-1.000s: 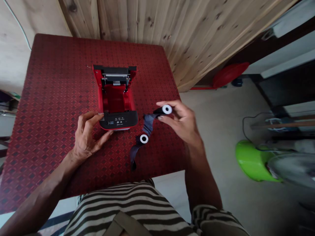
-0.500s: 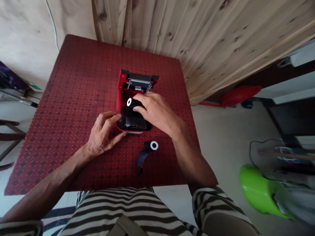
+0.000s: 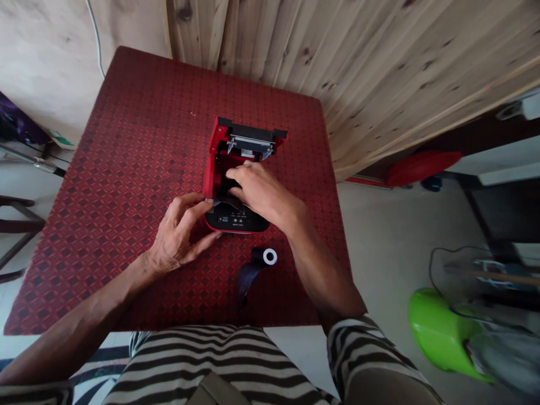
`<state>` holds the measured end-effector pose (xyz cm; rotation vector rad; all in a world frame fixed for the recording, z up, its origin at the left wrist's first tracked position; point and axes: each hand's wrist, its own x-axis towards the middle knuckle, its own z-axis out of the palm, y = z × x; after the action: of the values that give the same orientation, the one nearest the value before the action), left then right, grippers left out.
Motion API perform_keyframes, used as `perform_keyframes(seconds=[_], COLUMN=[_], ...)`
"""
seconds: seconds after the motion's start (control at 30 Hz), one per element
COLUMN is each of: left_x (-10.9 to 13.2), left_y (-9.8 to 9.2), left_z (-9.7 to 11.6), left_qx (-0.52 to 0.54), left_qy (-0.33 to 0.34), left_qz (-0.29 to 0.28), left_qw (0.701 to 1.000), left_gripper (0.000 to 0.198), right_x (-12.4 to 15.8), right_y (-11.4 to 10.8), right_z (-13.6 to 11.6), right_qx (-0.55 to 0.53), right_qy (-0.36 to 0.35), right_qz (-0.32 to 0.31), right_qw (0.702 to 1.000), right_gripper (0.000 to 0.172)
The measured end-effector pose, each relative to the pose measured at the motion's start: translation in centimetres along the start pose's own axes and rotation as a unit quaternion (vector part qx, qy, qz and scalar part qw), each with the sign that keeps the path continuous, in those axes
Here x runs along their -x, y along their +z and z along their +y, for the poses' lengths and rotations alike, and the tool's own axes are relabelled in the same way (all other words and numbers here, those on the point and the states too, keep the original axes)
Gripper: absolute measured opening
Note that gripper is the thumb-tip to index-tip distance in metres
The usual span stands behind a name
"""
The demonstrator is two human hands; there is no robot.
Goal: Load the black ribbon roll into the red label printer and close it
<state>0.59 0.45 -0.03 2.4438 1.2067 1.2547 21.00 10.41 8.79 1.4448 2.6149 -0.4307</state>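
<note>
The right hand (image 3: 261, 191) is down in the open bay of the red printer (image 3: 247, 222), fingers curled and knuckles up, covering whatever lies in there. I cannot tell whether it grips something or only presses on it. From under its fingers a dark ribbon strip (image 3: 223, 202) runs leftwards over the front edge of the bay, towards the left hand (image 3: 177, 239). That hand is closed on the printer's near left corner, forefinger on top by the strip's end and thumb along the black front panel, bracing the body on the tabletop (image 3: 126, 169). Beyond the right hand's fingertips the lid (image 3: 253, 138) stands tipped back, its metal bar showing.

Just beside the right forearm, nearer the person than either hand, a second roll (image 3: 270, 257) with a white core lies on the tabletop. It is clear of the printer, and its dark tail (image 3: 247, 278) trails towards the near edge.

The loading looks partway done. Something dark appears to sit in the bay, but the strip lies loose over the front rather than seated, the second roll is outside the machine, and the lid is still open. How the ribbon sits inside is hidden by the right hand.

Well off to the right of the right arm, a green plastic stool (image 3: 442, 332) stands on the floor.
</note>
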Motion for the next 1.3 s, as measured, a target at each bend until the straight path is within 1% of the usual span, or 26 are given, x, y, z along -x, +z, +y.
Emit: perform_keyframes(seconds=[0.1,0.17,0.23,0.3,0.33,0.37,0.4,0.43,0.47,0.5,0.53,0.6,0.67,0.7,0.77,0.83,0.9,0.97,1.03,1.1,1.3], left_x=[0.1,0.2,0.2,-0.2,-0.7,-1.5,-2.6,-4.0,-5.6,-7.3,-9.0,-11.9,-13.6,-13.8,-13.2,-11.6,-9.8,-8.3,-7.3,-6.8,-6.4], left_y=[0.0,-0.1,-0.4,-1.0,-1.4,-1.7,-2.1,-2.4,-2.6,-2.7,-2.7,-2.4,-1.9,-1.8,-1.8,-2.1,-2.4,-2.5,-2.4,-2.1,-1.9], left_z=[0.0,0.0,0.0,-0.1,-0.2,-0.4,-0.8,-1.2,-1.7,-2.3,-2.9,-3.9,-4.4,-4.4,-3.8,-2.9,-2.2,-2.0,-2.2,-2.6,-3.5], left_qx=[-0.001,0.003,0.017,0.042,0.054,0.063,0.067,0.065,0.055,0.036,0.025,0.026,0.053,0.061,0.069,0.072,0.074,0.063,0.054,0.052,0.050], left_qy=[-0.002,-0.002,-0.010,-0.028,-0.039,-0.050,-0.058,-0.061,-0.062,-0.050,-0.048,-0.048,-0.050,-0.048,-0.037,-0.016,0.000,0.009,0.023,0.041,0.088], left_qz=[-0.003,-0.006,-0.008,-0.004,0.004,0.014,0.026,0.041,0.047,0.044,0.033,-0.019,-0.061,-0.069,-0.072,-0.083,-0.100,-0.109,-0.112,-0.111,-0.114], left_qw=[1.000,1.000,1.000,0.999,0.998,0.997,0.996,0.995,0.995,0.997,0.998,0.998,0.995,0.995,0.994,0.994,0.992,0.992,0.992,0.992,0.988], left_gripper=[0.069,0.069,0.069,0.069,0.067,0.065,0.063,0.060,0.060,0.063,0.066,0.072,0.076,0.075,0.064,0.053,0.048,0.045,0.044,0.045,0.054], right_x=[0.9,2.6,4.9,7.0,7.7,8.2,8.4,8.4,8.3,8.1,7.9,7.8,8.0,8.2,8.6,8.8,8.9,8.8,8.7,8.7,9.0], right_y=[0.2,-0.2,-0.6,-0.5,-0.2,0.3,0.9,1.5,2.2,2.9,3.4,4.2,4.6,4.7,5.0,5.3,5.7,6.1,6.4,6.5,6.3], right_z=[0.7,0.9,0.9,0.5,0.3,0.0,-0.3,-0.6,-0.9,-1.1,-1.2,-1.3,-1.3,-1.3,-1.3,-1.4,-1.6,-1.8,-1.9,-1.9,-1.8], right_qx=[-0.035,-0.081,-0.143,-0.194,-0.202,-0.194,-0.173,-0.143,-0.112,-0.084,-0.063,-0.039,-0.030,-0.031,-0.044,-0.061,-0.067,-0.066,-0.067,-0.070,-0.102], right_qy=[-0.031,-0.067,-0.107,-0.142,-0.152,-0.158,-0.158,-0.153,-0.146,-0.140,-0.138,-0.141,-0.140,-0.137,-0.130,-0.125,-0.121,-0.118,-0.114,-0.112,-0.113], right_qz=[0.034,0.088,0.155,0.208,0.229,0.250,0.275,0.303,0.330,0.355,0.376,0.406,0.432,0.443,0.455,0.459,0.466,0.475,0.479,0.478,0.463], right_qw=[0.998,0.991,0.972,0.948,0.940,0.935,0.933,0.930,0.926,0.921,0.914,0.902,0.890,0.885,0.880,0.878,0.874,0.869,0.868,0.868,0.873], right_gripper=[0.020,0.028,0.032,0.030,0.038,0.044,0.043,0.033,0.019,0.009,0.011,0.017,0.017,0.017,0.017,0.018,0.017,0.016,0.017,0.017,0.018])
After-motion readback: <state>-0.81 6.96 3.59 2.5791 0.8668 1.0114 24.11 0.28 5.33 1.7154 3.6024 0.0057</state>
